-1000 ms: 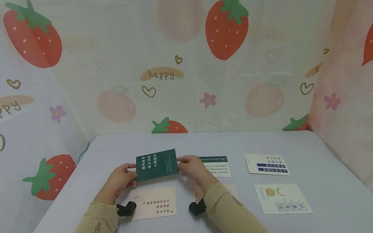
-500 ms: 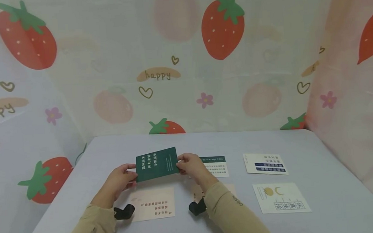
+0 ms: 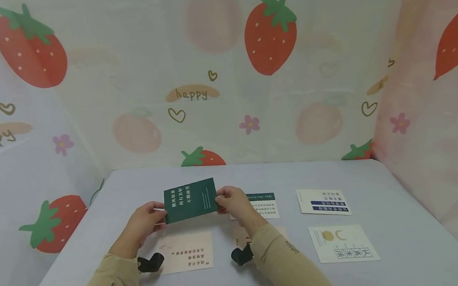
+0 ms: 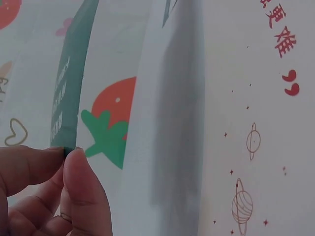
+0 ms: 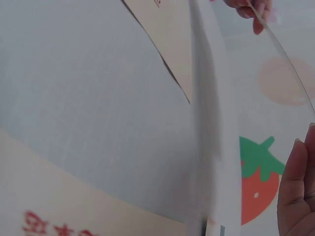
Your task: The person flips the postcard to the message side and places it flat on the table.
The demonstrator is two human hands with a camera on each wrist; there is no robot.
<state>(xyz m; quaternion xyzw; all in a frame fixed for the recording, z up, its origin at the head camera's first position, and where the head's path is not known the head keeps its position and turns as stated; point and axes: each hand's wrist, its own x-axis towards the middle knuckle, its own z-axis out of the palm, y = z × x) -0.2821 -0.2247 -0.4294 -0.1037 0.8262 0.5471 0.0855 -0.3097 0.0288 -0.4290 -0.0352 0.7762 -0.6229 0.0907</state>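
Observation:
Between both hands a dark green card (image 3: 190, 201) with white lettering is held up above the table, tilted, its right end higher. My left hand (image 3: 149, 220) pinches the card's left edge; in the left wrist view the thumb and finger (image 4: 81, 179) meet at its corner. On the opposite edge, my right hand (image 3: 234, 206) pinches between thumb and fingers. Below the green card lies a pale pink card (image 3: 188, 252) with dark red lettering. Another pink card (image 3: 238, 237) is partly covered by my right wrist, and a white card with a green band (image 3: 266, 206) is partly behind that hand.
To the right lie a white card with blue bands (image 3: 324, 202) and a white card with a sun and moon (image 3: 343, 243). All rest on the white-covered table (image 3: 399, 220). A strawberry-printed cloth (image 3: 227, 117) hangs behind and at both sides.
The green card has been raised slightly and its right end tilted up a little more, both hands keeping their pinch. The whole view has shifted slightly, and the other cards lie as before.

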